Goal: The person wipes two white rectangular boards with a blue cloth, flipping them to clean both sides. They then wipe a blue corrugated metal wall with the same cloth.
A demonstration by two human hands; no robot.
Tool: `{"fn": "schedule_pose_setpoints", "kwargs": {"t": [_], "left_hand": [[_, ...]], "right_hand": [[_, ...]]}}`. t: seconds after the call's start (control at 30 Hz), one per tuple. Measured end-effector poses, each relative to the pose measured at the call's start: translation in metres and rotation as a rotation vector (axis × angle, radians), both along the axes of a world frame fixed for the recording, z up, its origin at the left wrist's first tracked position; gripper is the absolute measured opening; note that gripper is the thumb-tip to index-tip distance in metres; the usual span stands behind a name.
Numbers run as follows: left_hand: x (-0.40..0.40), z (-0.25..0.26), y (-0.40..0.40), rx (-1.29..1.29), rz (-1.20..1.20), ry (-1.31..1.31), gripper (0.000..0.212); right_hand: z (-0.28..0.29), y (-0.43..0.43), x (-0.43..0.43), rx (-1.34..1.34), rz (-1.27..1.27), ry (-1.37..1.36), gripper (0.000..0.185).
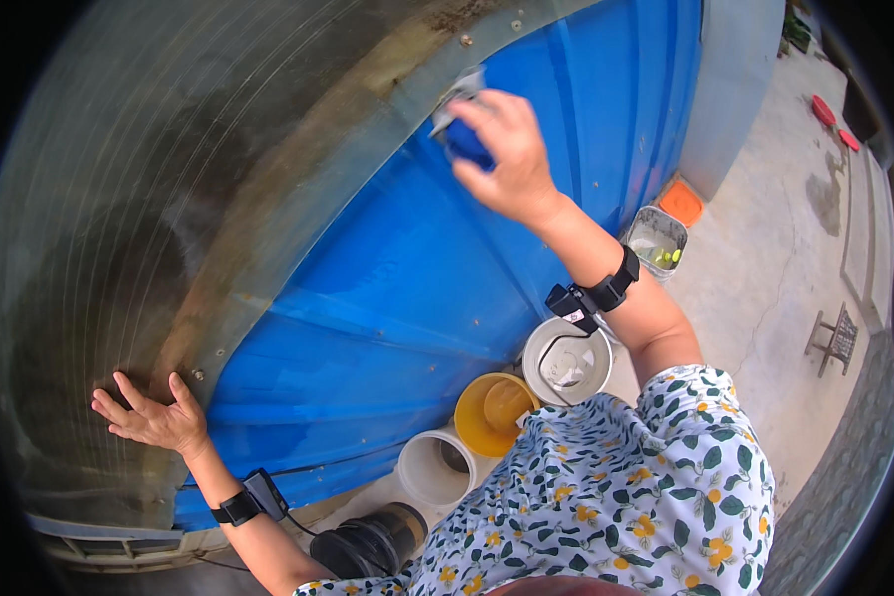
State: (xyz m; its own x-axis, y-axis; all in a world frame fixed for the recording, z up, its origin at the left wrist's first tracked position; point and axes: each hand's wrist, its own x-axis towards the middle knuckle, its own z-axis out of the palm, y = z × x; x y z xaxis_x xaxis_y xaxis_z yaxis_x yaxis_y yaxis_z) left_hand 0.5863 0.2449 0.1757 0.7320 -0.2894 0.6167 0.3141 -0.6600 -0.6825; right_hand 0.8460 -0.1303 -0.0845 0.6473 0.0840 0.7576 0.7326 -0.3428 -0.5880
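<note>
My right hand (518, 164) is shut on a blurred grey and blue cloth (460, 104). The cloth lies over the grey border strip (387, 127) between a dark window pane (149, 194) and a blue corrugated metal panel (387, 283). At the lower left, my left hand (153, 419) has its fingers spread over the lower part of the pane and looks empty. Whether its palm presses on the pane is hard to tell. Both forearms wear black straps with small boxes, the right box (572, 305) trailing a cable.
Below the panel stand a white bucket (529, 343), a yellow bucket (460, 417), another white bucket (404, 469) and a black bucket (343, 555). Farther right are a square tub (629, 242) holding a bottle, an orange lid (682, 205) and a small stool (840, 341) on the concrete floor (760, 246).
</note>
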Motion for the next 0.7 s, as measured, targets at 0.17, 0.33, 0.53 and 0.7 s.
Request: {"fn": "schedule_pose_setpoints", "kwargs": {"t": [0.17,0.33,0.53,0.7], "left_hand": [[-0.001,-0.007,-0.003,-0.003,0.011,-0.009,0.072],[0.001,-0.004,-0.025,0.002,-0.011,-0.003,0.072],[-0.004,0.003,-0.032,0.018,-0.025,-0.014,0.072],[-0.014,0.003,-0.018,0.037,0.03,-0.017,0.071]], "right_hand": [[-0.01,-0.04,0.046,-0.134,-0.209,-0.079,0.054],[-0.032,-0.09,0.1,-0.02,-0.632,0.119,0.04],[-0.017,-0.05,0.028,0.044,-0.373,0.075,0.043],[-0.015,-0.025,0.002,-0.084,-0.089,-0.046,0.048]]}}
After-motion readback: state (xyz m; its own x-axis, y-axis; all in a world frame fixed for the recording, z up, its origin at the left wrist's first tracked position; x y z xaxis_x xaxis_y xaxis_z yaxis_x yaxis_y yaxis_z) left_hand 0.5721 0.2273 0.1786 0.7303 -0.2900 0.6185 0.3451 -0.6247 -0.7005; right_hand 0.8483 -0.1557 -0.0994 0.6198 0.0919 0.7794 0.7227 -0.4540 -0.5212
